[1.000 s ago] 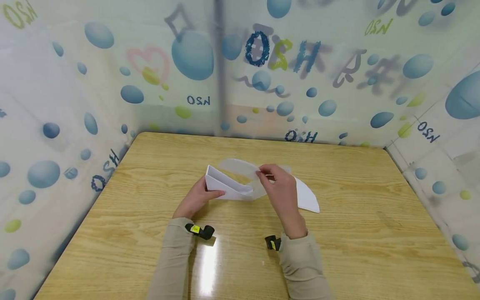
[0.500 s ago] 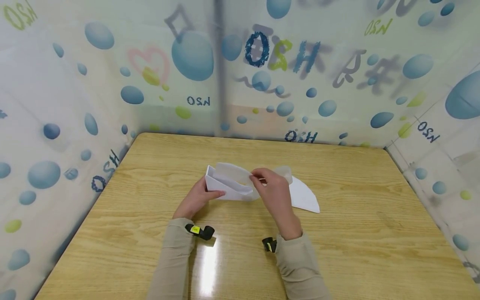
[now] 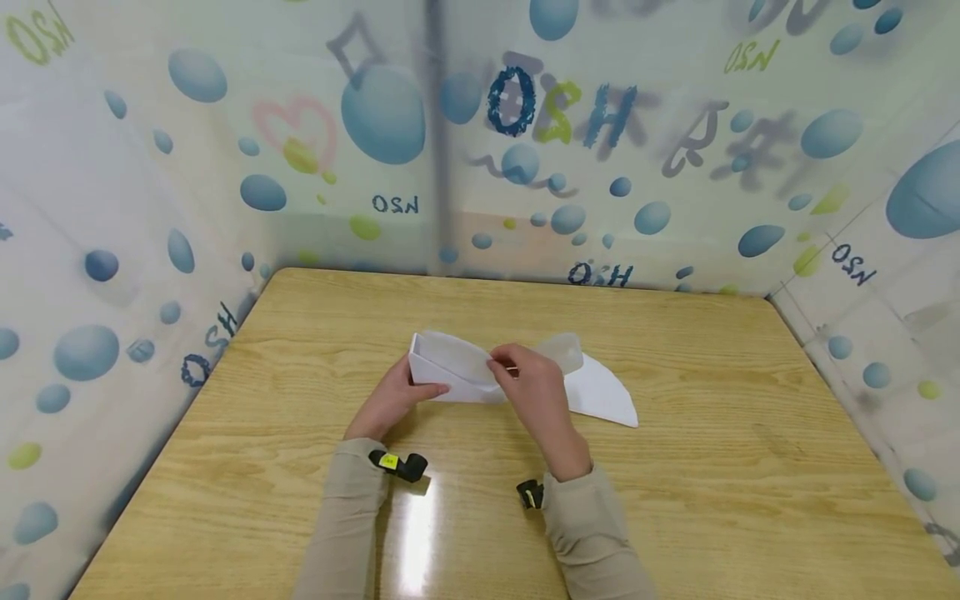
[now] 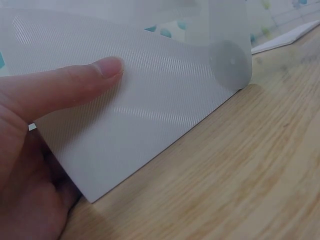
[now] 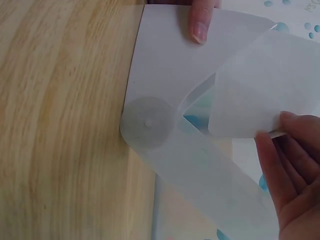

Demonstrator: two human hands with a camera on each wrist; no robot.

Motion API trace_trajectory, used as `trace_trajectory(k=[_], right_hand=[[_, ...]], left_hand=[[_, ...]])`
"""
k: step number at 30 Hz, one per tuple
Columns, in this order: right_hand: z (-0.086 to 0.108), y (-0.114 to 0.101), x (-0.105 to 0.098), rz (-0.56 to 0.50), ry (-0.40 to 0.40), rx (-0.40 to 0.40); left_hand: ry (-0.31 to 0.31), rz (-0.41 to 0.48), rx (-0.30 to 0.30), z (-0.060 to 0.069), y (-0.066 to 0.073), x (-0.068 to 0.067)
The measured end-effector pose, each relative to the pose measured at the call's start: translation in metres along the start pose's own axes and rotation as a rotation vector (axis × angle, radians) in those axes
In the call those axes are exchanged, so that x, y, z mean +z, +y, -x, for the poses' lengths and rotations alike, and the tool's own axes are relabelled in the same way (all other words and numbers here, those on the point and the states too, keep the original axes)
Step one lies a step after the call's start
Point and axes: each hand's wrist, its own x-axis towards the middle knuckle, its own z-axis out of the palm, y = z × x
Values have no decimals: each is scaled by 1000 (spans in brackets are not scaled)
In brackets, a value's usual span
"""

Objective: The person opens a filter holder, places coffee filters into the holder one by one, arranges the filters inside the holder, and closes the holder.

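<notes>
My left hand (image 3: 390, 398) grips the left end of a white wedge-shaped holder (image 4: 140, 125), thumb on its finely ridged front face and fingers behind. A translucent plastic sheet (image 3: 453, 354) stands along the holder's open top, partly inside it. My right hand (image 3: 536, 396) pinches that sheet by its edge between thumb and fingertips. In the right wrist view, a round joint (image 5: 149, 123) lies at the holder's narrow end. From it a translucent strip (image 5: 210, 175) runs off towards my right hand. Another translucent part (image 3: 562, 352) shows behind that hand.
A white fan-shaped piece (image 3: 603, 396) lies on the wooden table (image 3: 712, 450), right of my right hand. Printed wall sheets (image 3: 645, 167) stand along the table's back and both sides. Black wrist cameras (image 3: 401, 465) sit at both cuffs.
My right hand has moved left and slightly down, bringing the translucent sheet down into the holder's open top. More of the fan-shaped piece shows. My left hand holds steady.
</notes>
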Motion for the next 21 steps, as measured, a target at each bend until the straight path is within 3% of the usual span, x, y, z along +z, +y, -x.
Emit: trace_trajectory(k=[21], right_hand=[[4, 0, 14, 13, -79, 42]], left_hand=[[9, -21, -16, 0, -2, 0]])
